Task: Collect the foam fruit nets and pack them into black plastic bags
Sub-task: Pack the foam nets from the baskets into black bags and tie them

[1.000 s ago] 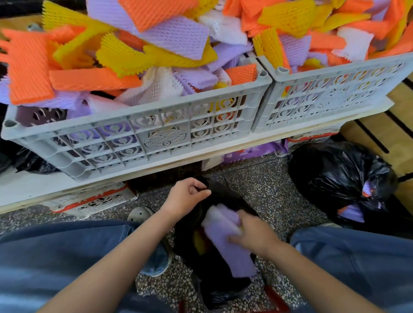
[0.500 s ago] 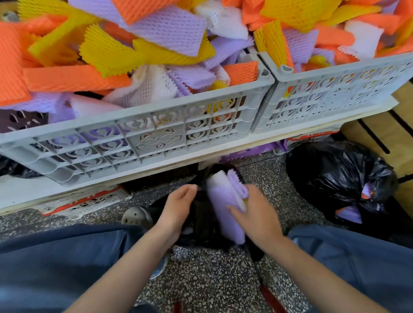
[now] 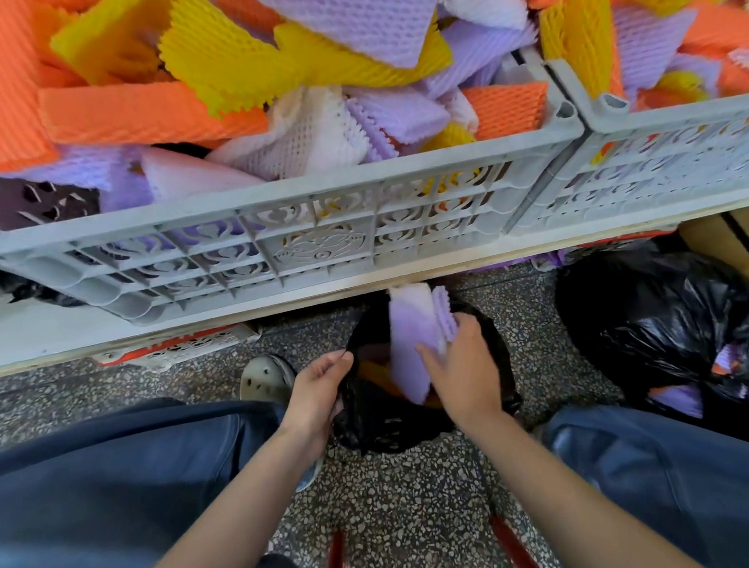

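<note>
Right hand [image 3: 465, 365] grips purple nets [image 3: 412, 329] over black bag [image 3: 382, 423], near shelf [image 3: 238, 314].

bag [image 3: 382, 423] interior mostly out of sight

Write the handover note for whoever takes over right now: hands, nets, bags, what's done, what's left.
Left hand pinches the rim of the open black bag on the floor.
Right hand holds a purple net stack at the bag's mouth, not yet pushed in.
Done: second bag at right holds nets; some lie in the open one.
Left: grey crates heaped with loose nets.
</note>
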Motion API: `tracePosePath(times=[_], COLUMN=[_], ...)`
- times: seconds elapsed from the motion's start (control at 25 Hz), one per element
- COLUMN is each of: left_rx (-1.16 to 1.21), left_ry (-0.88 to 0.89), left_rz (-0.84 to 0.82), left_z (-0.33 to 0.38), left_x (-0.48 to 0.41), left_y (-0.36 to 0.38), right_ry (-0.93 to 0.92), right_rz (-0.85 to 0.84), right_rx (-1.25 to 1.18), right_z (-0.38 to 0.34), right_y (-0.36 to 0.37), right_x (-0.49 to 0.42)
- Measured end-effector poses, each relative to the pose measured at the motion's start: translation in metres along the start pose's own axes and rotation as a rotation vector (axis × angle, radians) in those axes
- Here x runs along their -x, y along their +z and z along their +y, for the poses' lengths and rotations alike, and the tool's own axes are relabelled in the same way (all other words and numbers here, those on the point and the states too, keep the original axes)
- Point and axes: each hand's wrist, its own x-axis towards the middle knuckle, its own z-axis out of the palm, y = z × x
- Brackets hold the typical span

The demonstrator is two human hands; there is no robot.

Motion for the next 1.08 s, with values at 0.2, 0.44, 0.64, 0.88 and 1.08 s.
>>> tracePosePath(times=[0.2, 0.44, 0.64, 0.88, 1.08], left_rx=[0.043, 0.041, -0.047, -0.029, -0.084], left_ry=[-0.005, 0.003, -0.018, -0.024, 0.000], left_rz=[0.150, 0.285, 0.257, 0.226, 0.229], left_z=[-0.001, -0.008, -0.010, -0.011, -0.015], left_x=[-0.021, -0.033, -0.033, -0.027, -0.037], left_y=[-0.005, -0.011, -0.010, -0.013, -0.020], right_ry=[-0.139, -0.126, -0.429, -0.165, -0.197], right_rz=[-0.150, -0.019, -0.576, -0.330, -0.649], right_rx=[0.128, 0.057, 0.350, 0.254, -0.034], right_z=[0.001, 0.028, 0.031, -0.010, 0.034], right_y=[0.038, 0.038, 0.053, 0.091, 0.091], right_x=[0.021, 0.025, 0.007, -0.015, -0.004])
